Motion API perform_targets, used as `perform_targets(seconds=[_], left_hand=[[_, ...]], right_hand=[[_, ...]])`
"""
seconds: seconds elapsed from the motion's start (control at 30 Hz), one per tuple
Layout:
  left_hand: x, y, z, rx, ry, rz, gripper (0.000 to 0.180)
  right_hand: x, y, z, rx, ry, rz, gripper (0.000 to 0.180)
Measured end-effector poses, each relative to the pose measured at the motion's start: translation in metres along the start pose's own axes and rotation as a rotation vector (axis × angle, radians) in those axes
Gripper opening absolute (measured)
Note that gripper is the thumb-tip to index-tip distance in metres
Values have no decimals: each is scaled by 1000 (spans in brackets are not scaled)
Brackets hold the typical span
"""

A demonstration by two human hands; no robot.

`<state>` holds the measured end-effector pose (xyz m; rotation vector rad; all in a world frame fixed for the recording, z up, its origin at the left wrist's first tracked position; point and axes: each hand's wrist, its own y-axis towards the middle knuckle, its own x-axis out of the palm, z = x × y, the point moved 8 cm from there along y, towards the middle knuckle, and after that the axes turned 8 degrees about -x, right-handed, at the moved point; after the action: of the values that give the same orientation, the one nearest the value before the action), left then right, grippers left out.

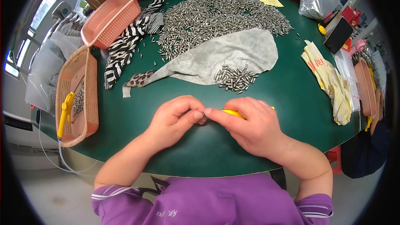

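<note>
My left hand (171, 118) pinches a small metal piece (203, 114) between thumb and forefinger, most of it hidden by the fingertips. Closed around a slim yellow-handled tool (234, 113), my right hand (258, 125) meets the left above the green table (200, 154). The tool's working end is hidden behind my right forefinger, so its exact kind does not show. Just beyond both hands, a small pile of metal pins (236, 78) lies on the near edge of a grey cloth (246, 50). A much larger heap of similar pins (208, 16) spreads behind the cloth.
At left stand two pink baskets, one upright and tilted (110, 18), the other (92, 100) holding pins and a yellow air gun (66, 114) with a hose. A striped cloth (133, 37) lies beside them. Gloves (327, 79), a phone (338, 35) and a plastic bag (314, 2) are at right.
</note>
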<state>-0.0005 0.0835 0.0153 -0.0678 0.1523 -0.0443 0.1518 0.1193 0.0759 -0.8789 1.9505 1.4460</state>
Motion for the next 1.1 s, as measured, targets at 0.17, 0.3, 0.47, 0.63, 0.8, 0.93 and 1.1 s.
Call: perform_targets(seconds=[0.17, 0.3, 0.47, 0.63, 0.8, 0.93, 1.1], left_hand=[[0, 0, -1, -10, -48, 24, 7], [-2, 0, -2, -15, -52, 31, 6], [-2, 0, -1, -4, -44, 40, 5], [-2, 0, 0, 10, -26, 45, 5], [-2, 0, 0, 19, 4, 41, 5], [4, -1, 3, 3, -28, 6, 6], [2, -1, -1, -11, -83, 4, 6]], right_hand=[[0, -1, 5, 35, 61, 22, 45], [2, -2, 6, 64, 148, 14, 41], [4, -2, 7, 74, 169, 9, 41], [4, -3, 7, 55, 174, 24, 47], [4, -3, 4, 55, 121, 0, 46], [-1, 1, -1, 0, -71, -14, 49], [-2, -2, 5, 53, 45, 23, 46]])
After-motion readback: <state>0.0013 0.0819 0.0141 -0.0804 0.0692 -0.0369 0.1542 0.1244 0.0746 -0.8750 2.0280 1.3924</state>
